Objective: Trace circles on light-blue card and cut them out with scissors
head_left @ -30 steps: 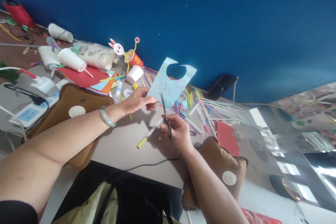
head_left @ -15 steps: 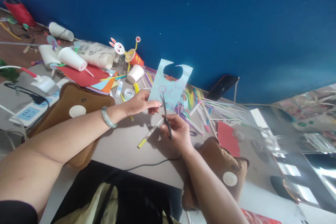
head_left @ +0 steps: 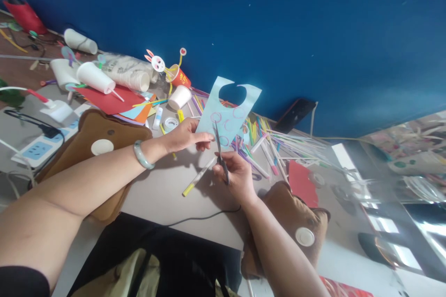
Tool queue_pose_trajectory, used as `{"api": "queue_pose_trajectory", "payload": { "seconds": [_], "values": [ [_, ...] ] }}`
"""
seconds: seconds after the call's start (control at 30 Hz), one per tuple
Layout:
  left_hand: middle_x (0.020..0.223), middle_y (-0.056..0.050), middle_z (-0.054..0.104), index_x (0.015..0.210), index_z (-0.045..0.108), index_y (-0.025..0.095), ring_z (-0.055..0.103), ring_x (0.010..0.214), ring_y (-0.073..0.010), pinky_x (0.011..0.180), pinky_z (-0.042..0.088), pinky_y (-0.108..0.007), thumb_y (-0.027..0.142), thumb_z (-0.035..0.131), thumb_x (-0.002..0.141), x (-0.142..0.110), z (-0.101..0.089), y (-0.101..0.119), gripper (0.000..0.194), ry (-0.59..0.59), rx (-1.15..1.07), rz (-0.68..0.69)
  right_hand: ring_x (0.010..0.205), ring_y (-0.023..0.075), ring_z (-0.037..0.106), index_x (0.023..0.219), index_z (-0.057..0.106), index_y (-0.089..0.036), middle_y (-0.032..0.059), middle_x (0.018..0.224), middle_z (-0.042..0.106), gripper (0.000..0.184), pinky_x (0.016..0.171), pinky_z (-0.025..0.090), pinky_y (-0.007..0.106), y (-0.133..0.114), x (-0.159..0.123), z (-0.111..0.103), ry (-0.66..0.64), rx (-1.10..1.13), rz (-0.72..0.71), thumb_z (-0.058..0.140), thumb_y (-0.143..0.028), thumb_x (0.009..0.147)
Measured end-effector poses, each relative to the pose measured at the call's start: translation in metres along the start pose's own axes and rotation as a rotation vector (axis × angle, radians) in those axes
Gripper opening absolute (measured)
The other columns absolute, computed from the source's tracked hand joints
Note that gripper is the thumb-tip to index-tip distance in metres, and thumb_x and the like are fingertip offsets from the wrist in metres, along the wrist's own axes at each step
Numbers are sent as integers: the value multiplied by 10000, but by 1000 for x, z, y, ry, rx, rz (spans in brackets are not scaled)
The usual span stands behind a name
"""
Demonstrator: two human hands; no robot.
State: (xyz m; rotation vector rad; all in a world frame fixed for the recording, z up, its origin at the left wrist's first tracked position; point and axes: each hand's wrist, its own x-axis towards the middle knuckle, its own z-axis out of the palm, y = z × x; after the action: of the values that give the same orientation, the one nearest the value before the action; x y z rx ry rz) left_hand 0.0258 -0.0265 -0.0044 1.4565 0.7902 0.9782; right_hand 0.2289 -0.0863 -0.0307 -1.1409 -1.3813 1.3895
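Note:
My left hand (head_left: 191,135) pinches the lower left edge of a light blue sheet of paper (head_left: 227,113), holding it up above the table. A round piece is cut out of the sheet's top, and several pink circles are drawn on the rest. In my right hand (head_left: 237,174) is a pair of scissors (head_left: 221,158) with dark handles, my fingers around the grips. Its blades point up and lie against the lower part of the paper; they look nearly closed. Under the hands a marker (head_left: 197,178) with a yellow end lies on the table (head_left: 156,195).
To the left are a brown bear-shaped cushion (head_left: 104,139), a power strip (head_left: 38,148), paper cups (head_left: 95,78) and coloured paper (head_left: 118,100). Behind the sheet stand a rabbit figure (head_left: 158,63) and a tape roll (head_left: 170,124). Markers (head_left: 268,158) and a second brown cushion (head_left: 289,227) lie to the right.
The blue sheet has tilted and shifted slightly, first left and then a little back to the right. My left hand has moved slightly rightward; the scissors stay almost in place.

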Motion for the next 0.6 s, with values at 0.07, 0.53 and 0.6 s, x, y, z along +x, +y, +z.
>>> {"api": "queue_pose_trajectory", "payload": {
  "seconds": [0.07,0.53,0.6],
  "values": [
    [606,-25,681,659,659,138,612,527,-100,545,518,-217,288,671,788,0,0,0,199,4,0,9,412,75,458,941,635,-199,-68,551,578,481,406,360,209,0,0,0,2,13,3,895,-469,639],
    [623,-25,676,690,662,123,606,545,-101,561,507,-222,281,670,812,0,-4,-5,200,13,-24,12,429,70,459,941,634,-195,-69,571,582,473,415,380,205,-2,-1,0,14,-12,-6,897,-451,642],
    [626,-25,676,705,661,123,607,544,-103,553,506,-224,286,680,806,0,-4,-5,193,21,-45,4,424,69,451,940,634,-193,-70,567,581,468,411,373,204,-2,-1,0,12,-16,-12,888,-460,652]
  ]
}}
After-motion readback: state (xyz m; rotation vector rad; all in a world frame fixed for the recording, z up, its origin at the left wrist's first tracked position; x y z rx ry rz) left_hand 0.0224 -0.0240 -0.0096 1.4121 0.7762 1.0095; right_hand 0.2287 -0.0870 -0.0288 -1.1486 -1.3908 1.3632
